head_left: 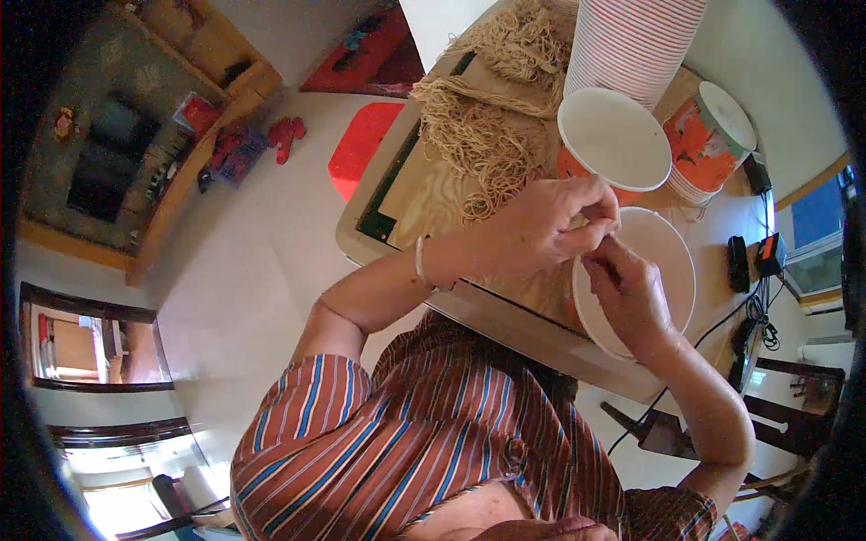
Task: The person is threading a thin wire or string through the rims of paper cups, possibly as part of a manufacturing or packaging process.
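1. The left hand [541, 225] reaches across to the near-left rim area of the near paper bucket [672, 261], its fingers curled inward; a pale bracelet [419, 261] circles that wrist.
2. The right hand [636, 293] is over the bucket's mouth, fingers bent, its fingertips meeting those of the left. I cannot tell whether either hand pinches anything: the fingers hide it.
3. The near paper bucket, white inside, sits at the table's near edge, directly below the hands.
4. Just beyond the near paper bucket is a second paper bucket [615, 140], white inside and orange outside, its mouth in view.
5. Farther beyond the near paper bucket rises a tall stack of nested buckets [636, 45].
6. Beyond and to the right of the near paper bucket is an orange-and-white bucket [695, 149] with a pale round end.
7. Left of the near paper bucket, tangled tan strands [478, 153] lie on the table [532, 338].
8. Right of the near paper bucket are black cables [767, 311]; well left, a red stool [365, 144].
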### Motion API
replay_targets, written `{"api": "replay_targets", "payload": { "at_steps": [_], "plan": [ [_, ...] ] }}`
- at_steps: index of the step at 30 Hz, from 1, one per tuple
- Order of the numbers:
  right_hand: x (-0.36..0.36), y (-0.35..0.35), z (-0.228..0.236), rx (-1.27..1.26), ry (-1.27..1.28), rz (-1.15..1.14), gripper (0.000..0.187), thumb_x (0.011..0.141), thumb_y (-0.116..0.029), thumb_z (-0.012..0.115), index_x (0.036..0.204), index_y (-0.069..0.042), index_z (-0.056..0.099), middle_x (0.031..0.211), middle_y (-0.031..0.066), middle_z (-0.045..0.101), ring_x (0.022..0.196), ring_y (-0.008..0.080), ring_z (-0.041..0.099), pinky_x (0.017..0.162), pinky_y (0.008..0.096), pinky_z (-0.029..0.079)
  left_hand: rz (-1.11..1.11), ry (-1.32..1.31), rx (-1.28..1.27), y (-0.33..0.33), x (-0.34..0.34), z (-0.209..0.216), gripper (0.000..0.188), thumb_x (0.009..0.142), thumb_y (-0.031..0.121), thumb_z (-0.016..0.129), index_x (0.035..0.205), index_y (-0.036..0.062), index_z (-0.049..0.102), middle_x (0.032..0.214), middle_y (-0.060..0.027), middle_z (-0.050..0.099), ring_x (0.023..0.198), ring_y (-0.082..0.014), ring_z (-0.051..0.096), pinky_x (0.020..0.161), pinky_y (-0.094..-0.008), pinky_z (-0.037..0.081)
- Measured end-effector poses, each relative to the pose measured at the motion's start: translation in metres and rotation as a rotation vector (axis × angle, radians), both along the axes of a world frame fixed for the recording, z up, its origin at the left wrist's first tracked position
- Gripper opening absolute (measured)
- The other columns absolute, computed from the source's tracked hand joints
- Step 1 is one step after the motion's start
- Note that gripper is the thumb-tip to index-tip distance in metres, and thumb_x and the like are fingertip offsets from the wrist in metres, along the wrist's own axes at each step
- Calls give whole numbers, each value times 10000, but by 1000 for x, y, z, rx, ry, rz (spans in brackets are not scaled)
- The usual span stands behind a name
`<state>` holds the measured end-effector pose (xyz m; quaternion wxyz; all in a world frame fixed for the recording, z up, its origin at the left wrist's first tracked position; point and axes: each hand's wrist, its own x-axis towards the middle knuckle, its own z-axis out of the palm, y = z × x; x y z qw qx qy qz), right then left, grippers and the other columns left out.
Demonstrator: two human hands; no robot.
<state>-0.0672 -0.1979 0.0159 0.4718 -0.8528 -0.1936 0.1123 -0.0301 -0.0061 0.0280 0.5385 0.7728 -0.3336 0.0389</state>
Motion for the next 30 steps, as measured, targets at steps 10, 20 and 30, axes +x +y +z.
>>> {"api": "replay_targets", "payload": {
  "at_steps": [10, 20, 30],
  "plan": [
    [-13, -1, 12, -519, -682, 90, 362, 810, -33, 554, 1165, -9, 483, 975, 156, 596, 878, 325, 624, 672, 422, 539, -256, -107, 220, -3, 38, 11, 167, 882, 181, 586, 929, 20, 577, 814, -121, 646, 749, -244, 648, 687, -358, 503],
    [-12, 9, 19, -871, -988, 138, 358, 773, -120, 588, 1104, -2, 523, 977, 132, 585, 812, 245, 616, 636, 370, 542, -353, -105, 225, -6, 46, 9, 149, 882, 159, 602, 930, 18, 593, 816, -109, 647, 749, -215, 629, 700, -346, 495],
    [14, -3, 12, -424, -391, -79, 197, 869, -200, 589, 858, -3, 590, 689, 213, 627, 650, 380, 642, 614, 456, 509, -198, -240, 88, -5, 36, -11, 144, 867, 81, 601, 1000, 25, 602, 925, -112, 645, 841, -220, 644, 756, -339, 504]
  ]
}}
